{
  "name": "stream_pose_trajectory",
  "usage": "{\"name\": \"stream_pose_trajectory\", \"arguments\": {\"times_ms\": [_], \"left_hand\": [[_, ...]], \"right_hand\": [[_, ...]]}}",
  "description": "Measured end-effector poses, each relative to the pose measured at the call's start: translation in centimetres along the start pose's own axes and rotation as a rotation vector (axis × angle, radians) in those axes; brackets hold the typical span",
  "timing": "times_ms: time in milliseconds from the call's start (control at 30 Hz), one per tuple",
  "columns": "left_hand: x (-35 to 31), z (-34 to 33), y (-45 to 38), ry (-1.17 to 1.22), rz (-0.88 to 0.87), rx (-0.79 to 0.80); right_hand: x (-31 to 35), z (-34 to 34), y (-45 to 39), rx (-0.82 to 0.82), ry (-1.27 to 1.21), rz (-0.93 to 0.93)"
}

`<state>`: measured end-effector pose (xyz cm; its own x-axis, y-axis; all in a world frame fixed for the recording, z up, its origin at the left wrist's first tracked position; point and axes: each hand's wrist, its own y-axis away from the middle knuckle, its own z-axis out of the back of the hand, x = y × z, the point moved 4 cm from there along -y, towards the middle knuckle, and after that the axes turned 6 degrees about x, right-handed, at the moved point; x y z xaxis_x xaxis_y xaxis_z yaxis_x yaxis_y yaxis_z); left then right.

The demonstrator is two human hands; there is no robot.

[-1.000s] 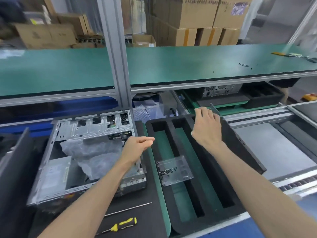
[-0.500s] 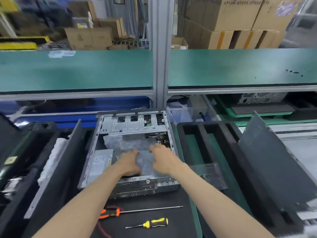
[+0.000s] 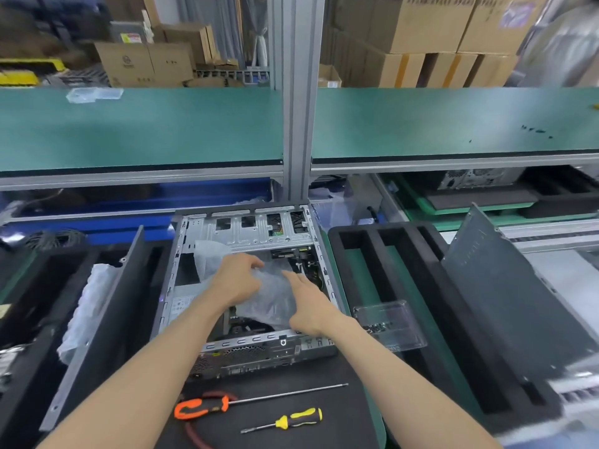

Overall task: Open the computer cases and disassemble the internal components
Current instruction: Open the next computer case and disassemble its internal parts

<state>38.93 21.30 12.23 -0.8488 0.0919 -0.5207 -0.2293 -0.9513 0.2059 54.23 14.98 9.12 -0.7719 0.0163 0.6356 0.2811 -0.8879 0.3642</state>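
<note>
Head view: left hand (image 3: 238, 283) pinches plastic sheet (image 3: 272, 296) inside open case (image 3: 246, 234); right hand (image 3: 308, 306) flat, released. Next: lift sheet clear.

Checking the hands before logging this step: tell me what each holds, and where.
The left hand pinches the plastic bag at its upper edge inside the open case. The right hand rests on the bag's right side.

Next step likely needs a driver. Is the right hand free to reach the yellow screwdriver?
Probably yes. The yellow screwdriver lies bare on the black mat in front of the open case, nothing covering it; the right hand only rests on the plastic bag.
</note>
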Motion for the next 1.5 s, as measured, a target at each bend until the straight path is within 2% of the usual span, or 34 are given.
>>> {"name": "stream_pose_trajectory", "arguments": {"times_ms": [100, 167, 267, 367, 400, 433, 500, 567, 600, 667, 733, 767, 833, 900, 967, 1067, 1133, 1200, 1267, 1300, 1333, 1367, 1400, 1467, 1500], "left_hand": [[-1.5, 3.1, 0.2, 0.054, -0.029, -0.04], [-3.4, 5.4, 0.9, 0.029, -0.121, -0.09], [-7.3, 8.2, 2.6, -0.001, -0.403, -0.186], [-10.7, 10.4, 3.6, 0.137, -0.749, -0.284], [-11.0, 10.9, 3.5, 0.143, -0.795, -0.358], [-10.7, 11.1, 3.0, 0.152, -0.779, -0.456], [-8.6, 10.8, 1.5, 0.301, -0.556, -0.589], [-6.5, 9.2, -0.1, 0.549, -0.276, -0.505], [-6.2, 8.3, -1.0, 0.646, -0.206, -0.421], [-6.4, 6.5, -2.8, 0.893, -0.145, -0.174], [-7.4, 4.8, -4.2, 1.141, -0.114, 0.159], [-8.1, 4.1, -4.4, 1.182, -0.103, 0.319], [-9.5, 2.9, -4.3, 1.121, -0.13, 0.544], [-11.0, 2.7, -4.5, 0.981, -0.185, 0.576], [-12.2, 3.2, -5.1, 0.793, -0.264, 0.456], [-13.6, 3.7, -6.1, 0.592, -0.384, 0.232], [-13.9, 2.9, -6.2, 0.638, -0.393, 0.266], [-14.4, 2.0, -6.6, 0.753, -0.374, 0.272], [-14.9, 1.3, -7.4, 0.937, -0.25, 0.286], [-15.6, 0.6, -7.6, 0.936, -0.191, 0.355], [-16.4, -0.3, -7.8, 0.842, -0.157, 0.446], [-17.4, -1.0, -7.8, 0.655, -0.177, 0.521], [-18.6, -1.8, -7.9, 0.409, -0.232, 0.527], [-21.5, -3.6, -8.0, 0.008, -0.352, 0.421], [-23.0, -4.8, -7.9, -0.078, -0.407, 0.383]], "right_hand": [[0.2, 0.3, 0.2, -0.059, -0.021, 0.041], [0.8, 0.8, 0.4, -0.105, -0.051, 0.083], [2.9, 2.4, 1.1, -0.262, -0.223, 0.184], [3.1, 5.0, 2.6, -0.568, -0.496, 0.249], [2.5, 6.0, 3.2, -0.653, -0.568, 0.26], [1.9, 7.1, 3.9, -0.696, -0.65, 0.27], [0.2, 9.1, 5.3, -0.704, -0.774, 0.274], [-1.8, 10.9, 6.6, -0.675, -0.86, 0.248], [-2.8, 11.7, 7.3, -0.657, -0.891, 0.235], [-4.9, 13.1, 9.0, -0.64, -0.909, 0.213], [-6.9, 14.0, 10.5, -0.622, -0.927, 0.184], [-7.7, 14.3, 11.3, -0.616, -0.934, 0.17], [-9.5, 15.0, 12.6, -0.59, -0.923, 0.123], [-11.1, 15.6, 14.1, -0.55, -0.85, 0.078], [-12.6, 16.1, 16.1, -0.527, -0.796, 0.081], [-15.2, 16.8, 18.4, -0.585, -0.899, 0.053], [-16.1, 16.7, 19.2, -0.549, -0.916, 0.04], [-16.7, 17.0, 20.0, -0.532, -0.75, 0.081], [-16.7, 16.8, 20.7, -0.469, -0.663, 0.094], [-16.9, 16.6, 20.9, -0.436, -0.596, 0.069], [-17.2, 16.5, 21.0, -0.427, -0.509, 0.023], [-17.6, 16.4, 21.1, -0.429, -0.406, -0.039], [-18.0, 16.3, 21.2, -0.446, -0.309, -0.086], [-19.3, 16.0, 21.2, -0.531, -0.115, -0.188], [-20.1, 15.7, 21.2, -0.588, -0.018, -0.261]]}}
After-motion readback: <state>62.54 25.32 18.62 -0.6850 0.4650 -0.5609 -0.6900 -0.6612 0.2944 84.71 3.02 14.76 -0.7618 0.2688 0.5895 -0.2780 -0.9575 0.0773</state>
